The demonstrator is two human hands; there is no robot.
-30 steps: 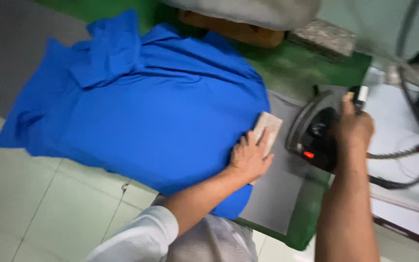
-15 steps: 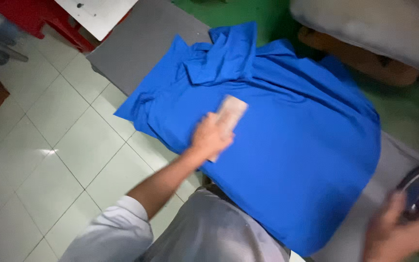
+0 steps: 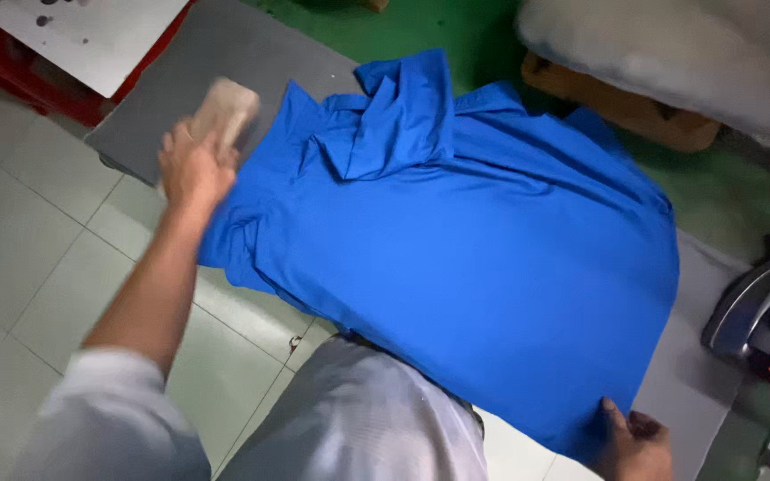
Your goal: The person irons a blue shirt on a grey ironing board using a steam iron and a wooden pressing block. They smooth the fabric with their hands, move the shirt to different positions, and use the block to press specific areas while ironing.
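A bright blue shirt (image 3: pixel 456 240) lies spread across the grey padded ironing board (image 3: pixel 189 80), collar and folded sleeve at the far end. My left hand (image 3: pixel 193 165) grips a small tan block (image 3: pixel 225 107) at the shirt's left edge, over the board; it is blurred by motion. At the bottom right, my right hand (image 3: pixel 634 441) pinches the shirt's near hem at the board's front edge.
A black and silver iron (image 3: pixel 764 325) with a red light rests at the right end of the board. A wooden block (image 3: pixel 626 102) and a white padded bundle (image 3: pixel 670 53) lie behind on the green surface (image 3: pixel 456 27). White floor tiles (image 3: pixel 28 249) lie on the left.
My left hand has swept the tan block from the shirt's right end to its left edge. My right hand has left the iron and taken the hem.
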